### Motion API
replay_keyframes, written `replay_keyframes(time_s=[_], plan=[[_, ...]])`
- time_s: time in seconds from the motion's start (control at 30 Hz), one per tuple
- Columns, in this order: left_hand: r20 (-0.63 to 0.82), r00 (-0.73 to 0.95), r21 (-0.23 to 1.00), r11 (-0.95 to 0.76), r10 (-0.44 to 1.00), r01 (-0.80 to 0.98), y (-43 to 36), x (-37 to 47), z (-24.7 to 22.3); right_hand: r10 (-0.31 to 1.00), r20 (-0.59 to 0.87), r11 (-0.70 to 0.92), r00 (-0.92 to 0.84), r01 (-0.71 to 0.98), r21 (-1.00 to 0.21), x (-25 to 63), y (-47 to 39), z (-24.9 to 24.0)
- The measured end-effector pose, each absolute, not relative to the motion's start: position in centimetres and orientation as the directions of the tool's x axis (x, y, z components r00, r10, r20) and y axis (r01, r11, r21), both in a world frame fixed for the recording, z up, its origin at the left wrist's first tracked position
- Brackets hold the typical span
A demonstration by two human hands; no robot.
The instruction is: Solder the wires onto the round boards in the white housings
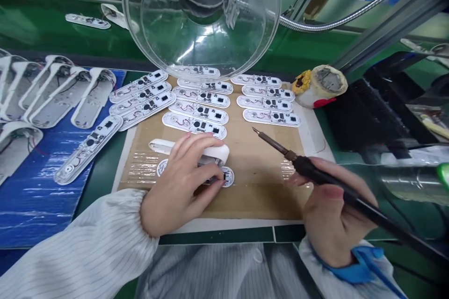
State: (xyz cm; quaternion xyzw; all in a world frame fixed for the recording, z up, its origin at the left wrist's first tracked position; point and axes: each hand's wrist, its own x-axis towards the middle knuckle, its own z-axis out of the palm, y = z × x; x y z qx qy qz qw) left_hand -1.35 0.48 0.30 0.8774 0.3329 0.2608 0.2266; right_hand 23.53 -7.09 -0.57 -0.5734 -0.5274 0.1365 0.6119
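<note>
My left hand [185, 177] is closed over a white plastic housing [219, 153] and the circuit panel [229, 176] just below it. Thumb and index finger meet near the panel's right end, while the other fingers rest over the housing. Much of both parts is hidden under the hand. In my right hand [336, 205] is a soldering iron [308, 168], gripped by its dark handle. Its bare tip points up and left over the cardboard, apart from the panels.
Rows of white circuit panels [194, 125] lie on the cardboard [259, 196]. White housings [94, 98] with wires rest on a blue sheet [52, 205] at left. A clear round extraction hood [210, 51] hangs overhead. A tip-cleaning pot [328, 84] stands at right.
</note>
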Motion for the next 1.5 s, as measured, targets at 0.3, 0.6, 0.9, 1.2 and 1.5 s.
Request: replay_keyframes(time_s=[0.3,0.6,0.9,1.2,1.5], plan=[[0.262,0.641,0.579,-0.649,0.722,0.494,0.4,-1.2,1.0,0.803,0.534,0.428,0.265,0.367,-0.826,23.8,-6.3,-1.1],[0.234,0.632,0.576,-0.629,0.738,0.521,0.5,-1.0,1.3,0.87,0.474,0.399,0.136,0.368,-0.84,24.0,-6.5,-1.1],[0.22,0.624,0.553,-0.623,0.75,0.553,0.3,-0.6,1.7,0.867,0.481,0.41,0.133,0.359,-0.839,23.9,-6.5,-1.1],[0.175,0.631,0.533,-0.611,0.756,0.585,0.4,-0.3,2.3,0.836,0.535,0.463,0.121,0.367,-0.807,23.9,-6.2,-1.5],[0.157,0.618,0.532,-0.593,0.77,0.604,0.2,0.0,2.4,0.83,0.557,0.496,0.037,0.409,-0.766,24.3,-6.8,-1.5]])
